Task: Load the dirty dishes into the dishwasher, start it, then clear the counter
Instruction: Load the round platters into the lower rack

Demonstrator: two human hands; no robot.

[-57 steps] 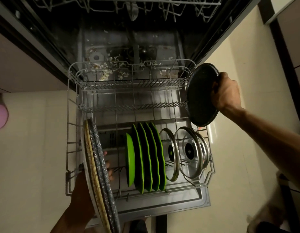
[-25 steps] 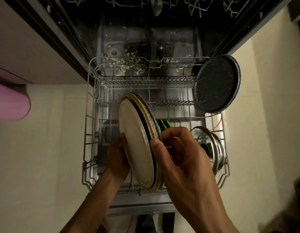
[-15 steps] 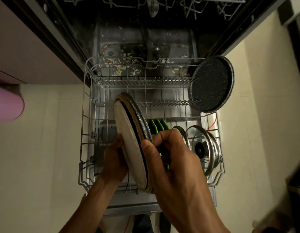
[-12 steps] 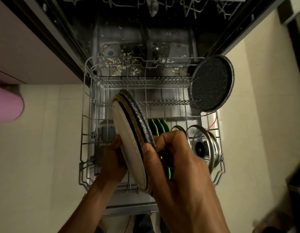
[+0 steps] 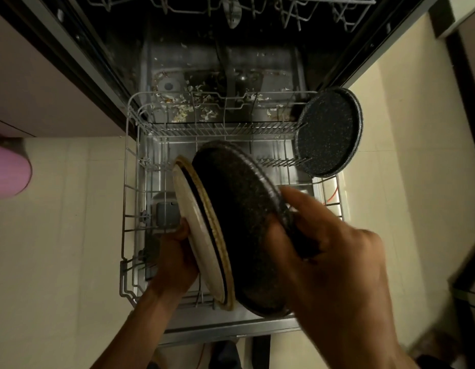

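Observation:
The lower dishwasher rack (image 5: 129, 182) is pulled out below me. My left hand (image 5: 175, 257) holds a stack of round plates, cream plate (image 5: 193, 225) outermost, on edge above the rack. My right hand (image 5: 334, 262) grips the rim of a black speckled plate (image 5: 241, 225) and tilts it away from the stack's right side. Another black speckled plate (image 5: 328, 131) stands upright at the rack's far right corner. The green plates and glass lids in the rack are hidden behind the held plates and my right hand.
The upper rack (image 5: 231, 4) is overhead at the top of the view. Food scraps lie on the dishwasher floor (image 5: 188, 107). Pale floor tiles (image 5: 57, 249) lie on both sides. A pink object (image 5: 7, 171) sits at the left edge.
My right hand has pulled the black speckled plate off the stack, tilting it to the right. The left hand keeps the remaining plates in about the same place.

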